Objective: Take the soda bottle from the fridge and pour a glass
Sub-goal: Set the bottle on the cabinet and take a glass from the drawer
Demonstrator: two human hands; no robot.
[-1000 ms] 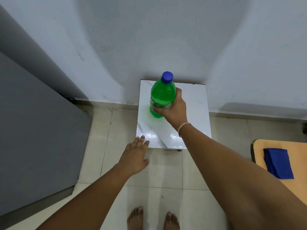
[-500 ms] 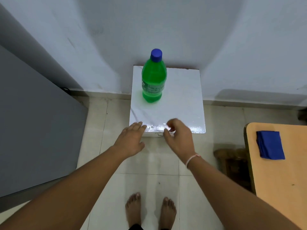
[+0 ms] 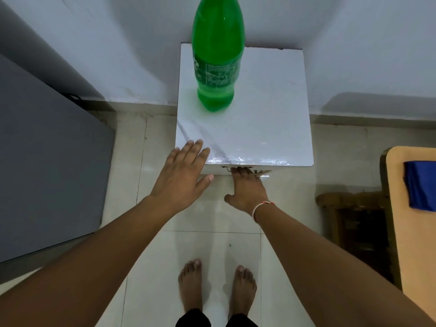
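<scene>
A green soda bottle (image 3: 217, 55) stands upright on the back left of a small white marble-topped cabinet (image 3: 271, 114); its cap is cut off by the top of the view. My left hand (image 3: 181, 178) is flat with fingers spread, its fingertips over the top's front left corner. My right hand (image 3: 246, 190) reaches to the cabinet's front face just under the top. Its fingertips are at a small metal handle (image 3: 227, 169) and partly hidden by the edge. Both hands are well apart from the bottle. No glass is in view.
A grey fridge (image 3: 47, 149) fills the left side. At the right stands a wooden table (image 3: 415, 244) with a folded blue cloth (image 3: 421, 185), and a dark wooden stool (image 3: 354, 220) beside it. White walls close the corner behind the cabinet. My bare feet stand on the tiled floor.
My right hand let go of the bottle, left it standing on the cabinet, and dropped to the cabinet's front edge. My left hand moved up to the front corner. The view came closer.
</scene>
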